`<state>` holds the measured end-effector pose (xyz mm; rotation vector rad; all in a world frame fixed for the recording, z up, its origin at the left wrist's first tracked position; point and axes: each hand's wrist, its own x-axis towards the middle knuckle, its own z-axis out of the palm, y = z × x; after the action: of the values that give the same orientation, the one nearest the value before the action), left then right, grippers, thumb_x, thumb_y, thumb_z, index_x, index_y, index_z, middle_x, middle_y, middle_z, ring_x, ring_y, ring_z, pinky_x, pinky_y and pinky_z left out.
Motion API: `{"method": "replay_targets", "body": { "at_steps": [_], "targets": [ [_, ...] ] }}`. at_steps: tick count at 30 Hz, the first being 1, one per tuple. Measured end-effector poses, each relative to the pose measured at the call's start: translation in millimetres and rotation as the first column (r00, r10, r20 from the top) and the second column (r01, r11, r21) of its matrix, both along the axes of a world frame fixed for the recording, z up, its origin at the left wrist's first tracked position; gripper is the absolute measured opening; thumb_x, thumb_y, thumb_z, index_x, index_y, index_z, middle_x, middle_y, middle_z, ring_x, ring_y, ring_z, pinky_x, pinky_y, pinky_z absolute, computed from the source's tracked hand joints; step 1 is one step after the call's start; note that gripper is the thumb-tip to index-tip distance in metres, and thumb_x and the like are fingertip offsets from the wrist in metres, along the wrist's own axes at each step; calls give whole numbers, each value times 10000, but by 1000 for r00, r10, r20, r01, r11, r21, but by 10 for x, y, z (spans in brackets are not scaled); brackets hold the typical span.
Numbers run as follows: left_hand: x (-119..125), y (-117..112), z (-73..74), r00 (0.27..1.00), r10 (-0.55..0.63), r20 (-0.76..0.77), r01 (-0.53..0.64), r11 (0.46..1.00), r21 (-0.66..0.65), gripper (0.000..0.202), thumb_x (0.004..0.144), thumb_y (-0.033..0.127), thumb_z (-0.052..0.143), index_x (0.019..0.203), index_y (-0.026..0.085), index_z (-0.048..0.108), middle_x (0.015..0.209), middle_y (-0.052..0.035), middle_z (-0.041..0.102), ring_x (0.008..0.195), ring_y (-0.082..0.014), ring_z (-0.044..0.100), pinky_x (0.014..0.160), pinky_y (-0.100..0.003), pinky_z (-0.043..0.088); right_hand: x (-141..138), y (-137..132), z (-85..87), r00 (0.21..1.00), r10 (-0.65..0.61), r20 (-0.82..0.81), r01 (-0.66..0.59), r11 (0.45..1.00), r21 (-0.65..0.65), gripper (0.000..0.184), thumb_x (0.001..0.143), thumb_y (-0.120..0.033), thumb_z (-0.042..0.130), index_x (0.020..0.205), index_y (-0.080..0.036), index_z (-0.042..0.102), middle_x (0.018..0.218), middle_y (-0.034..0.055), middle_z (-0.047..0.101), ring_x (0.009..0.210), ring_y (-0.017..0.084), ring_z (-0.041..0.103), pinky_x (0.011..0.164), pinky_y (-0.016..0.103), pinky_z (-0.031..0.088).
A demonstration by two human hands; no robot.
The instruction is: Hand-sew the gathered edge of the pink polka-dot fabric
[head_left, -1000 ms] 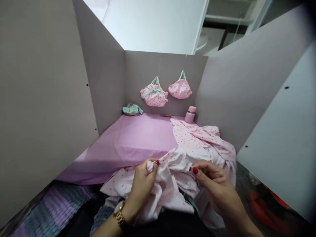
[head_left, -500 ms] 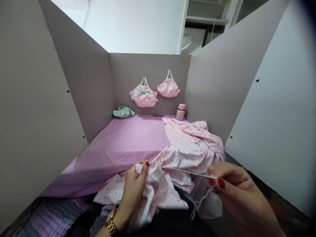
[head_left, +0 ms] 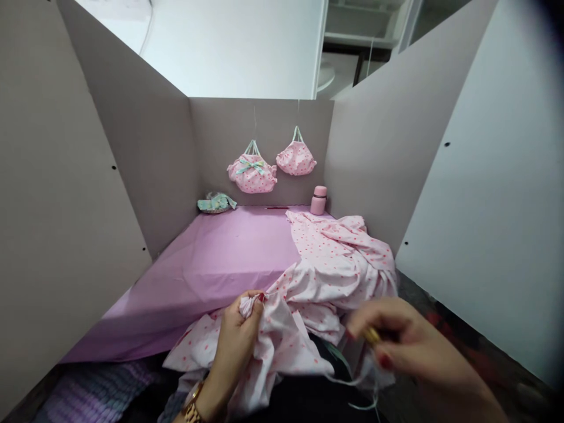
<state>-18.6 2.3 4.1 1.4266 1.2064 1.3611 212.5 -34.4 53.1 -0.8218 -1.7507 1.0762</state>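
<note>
My left hand (head_left: 241, 322) is closed on a gathered bunch of white fabric with pink dots (head_left: 282, 329), the thumb pressing its edge. A gold watch sits on that wrist. At the right, motion blurs my right hand (head_left: 396, 341); its thumb and index fingertip are apart. A gold-coloured band or small piece (head_left: 372, 335) shows among its fingers; which it is I cannot tell. Loose white thread (head_left: 348, 382) droops below this hand, over the dark lap. A thin stretch of thread also shows by my left thumb.
More dotted fabric (head_left: 348, 258) is heaped on the right of the lilac-covered table (head_left: 233, 247). Along the back stand a pink bottle (head_left: 318, 201) and a bundle of green printed fabric (head_left: 215, 202). Two dotted pouches (head_left: 253, 176) hang before the grey back panel (head_left: 211, 129). Grey panels flank both sides.
The thread was pulled taut between both hands and pinched in my right fingers; now it hangs slack. My right hand has turned and its thumb and index finger have parted. My left hand keeps its grip.
</note>
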Motion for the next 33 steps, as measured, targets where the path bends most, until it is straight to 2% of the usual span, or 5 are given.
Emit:
{"method": "replay_targets", "body": {
  "at_steps": [3,5,11,24,33],
  "targets": [
    [31,-41,33,997,-78,-9,78,996,-38,195,808,331,526,823,156,613,688,-21,635,631,-165,555,594,-241,436,-211,258,-114,985,-164,-54,158,983,-90,300,754,-410,631,971,-204,637,531,-58,372,433,66,306,400,176,246],
    [52,-62,48,990,-143,-13,142,989,-43,190,806,331,533,824,160,614,691,-22,639,626,-161,556,584,-234,435,-360,376,-215,996,-80,-39,73,988,-139,369,755,-375,637,1066,-183,591,526,-80,302,441,60,246,404,170,200],
    [76,-110,99,978,-204,-36,203,979,-36,169,761,318,594,734,159,644,631,-6,617,564,-137,525,519,-200,407,-463,364,-318,998,-45,46,49,996,-75,247,821,-341,562,720,-125,629,597,-22,460,542,78,365,473,176,274],
    [142,-145,83,980,-153,131,171,975,-139,202,660,356,664,644,155,648,546,5,611,505,-141,521,493,-216,401,-395,200,-256,936,-292,195,240,938,250,166,900,-285,420,876,-163,530,651,-22,472,571,105,423,527,201,332],
    [135,-170,160,984,-148,103,161,978,-134,167,673,337,657,657,170,665,536,13,624,475,-136,541,471,-213,436,-442,103,-198,933,-189,306,94,949,300,225,882,-178,451,923,-213,669,806,11,677,741,141,614,673,232,454]
  ]
}}
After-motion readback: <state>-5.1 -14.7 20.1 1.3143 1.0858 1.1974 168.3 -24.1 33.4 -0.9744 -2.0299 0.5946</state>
